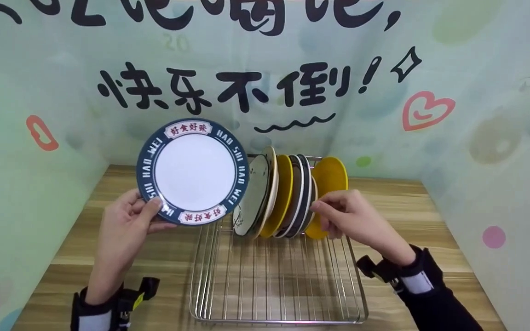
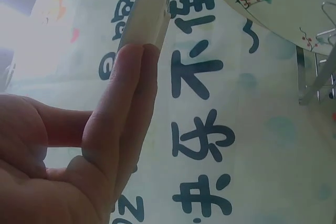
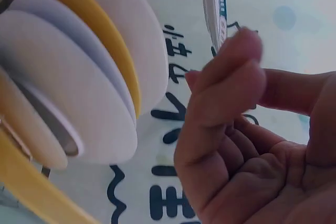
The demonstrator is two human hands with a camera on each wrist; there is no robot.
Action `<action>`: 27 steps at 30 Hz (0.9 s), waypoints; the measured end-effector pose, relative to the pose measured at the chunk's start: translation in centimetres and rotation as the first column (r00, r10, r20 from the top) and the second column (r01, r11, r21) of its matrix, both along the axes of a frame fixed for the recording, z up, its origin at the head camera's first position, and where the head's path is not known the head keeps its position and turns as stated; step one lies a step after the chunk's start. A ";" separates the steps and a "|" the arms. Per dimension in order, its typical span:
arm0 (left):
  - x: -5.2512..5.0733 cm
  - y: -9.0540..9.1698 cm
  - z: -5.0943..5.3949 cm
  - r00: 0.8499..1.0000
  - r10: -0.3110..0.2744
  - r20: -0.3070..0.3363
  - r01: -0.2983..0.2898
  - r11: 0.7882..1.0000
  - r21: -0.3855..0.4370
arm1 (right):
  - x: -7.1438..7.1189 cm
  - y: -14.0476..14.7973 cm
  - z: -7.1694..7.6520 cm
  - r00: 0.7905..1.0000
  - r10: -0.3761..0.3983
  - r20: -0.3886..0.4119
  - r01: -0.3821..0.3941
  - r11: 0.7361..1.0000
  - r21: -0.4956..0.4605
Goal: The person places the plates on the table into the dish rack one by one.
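My left hand (image 1: 124,225) grips a round plate (image 1: 195,172) by its lower left edge, thumb on the front. The plate has a white centre and a dark blue rim with lettering, and its face is turned to me. In the left wrist view the fingers lie against the plate's back (image 2: 147,19), seen nearly edge-on. My right hand (image 1: 357,220) hovers at the right side of a row of plates, its fingers loosely bent around nothing. From the right wrist view, a gap separates the fingers from the white plates (image 3: 68,87).
A wire rack (image 1: 279,321) stands on the wooden table (image 1: 164,285). Several plates stand upright at its back, among them a white patterned plate (image 1: 249,197), a yellow plate (image 1: 285,197) and another yellow plate (image 1: 332,172) at the right end. A printed cloth (image 1: 265,46) hangs behind.
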State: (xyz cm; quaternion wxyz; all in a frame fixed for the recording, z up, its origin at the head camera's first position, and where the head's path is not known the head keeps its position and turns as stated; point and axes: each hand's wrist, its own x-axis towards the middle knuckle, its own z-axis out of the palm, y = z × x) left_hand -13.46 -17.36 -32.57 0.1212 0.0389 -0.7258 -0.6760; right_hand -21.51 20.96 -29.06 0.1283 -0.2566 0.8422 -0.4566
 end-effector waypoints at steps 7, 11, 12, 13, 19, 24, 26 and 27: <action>0.2 0.9 0.2 0.998 -0.042 0.049 0.042 0.999 0.013 | -0.7 -1.7 0.2 0.998 0.057 0.036 -0.057 0.998 0.002; 0.3 1.1 0.3 0.995 -0.077 0.068 0.077 0.997 0.002 | -1.0 -2.5 0.3 0.994 0.087 0.069 -0.087 0.996 -0.002; 0.3 1.1 0.3 0.994 -0.085 0.072 0.085 0.996 -0.001 | -1.1 -2.7 0.3 0.992 0.096 0.079 -0.096 0.995 -0.008; 0.4 1.1 0.4 0.993 -0.091 0.075 0.092 0.996 -0.004 | -1.2 -2.9 0.4 0.991 0.103 0.087 -0.102 0.995 -0.014; 0.4 1.5 0.3 0.991 -0.115 0.068 0.116 0.993 -0.004 | -1.3 -4.1 0.4 0.986 0.115 0.120 -0.112 0.993 -0.032; 0.2 1.8 0.0 0.991 -0.121 0.064 0.122 0.992 -0.016 | -1.4 -4.9 0.3 0.984 0.124 0.128 -0.121 0.992 -0.028; 0.2 1.9 0.0 0.990 -0.126 0.066 0.128 0.991 -0.023 | -1.5 -5.1 0.2 0.984 0.127 0.124 -0.124 0.992 -0.030; 0.2 2.0 0.0 0.989 -0.129 0.068 0.131 0.991 -0.025 | -1.5 -5.2 0.2 0.984 0.127 0.124 -0.123 0.992 -0.033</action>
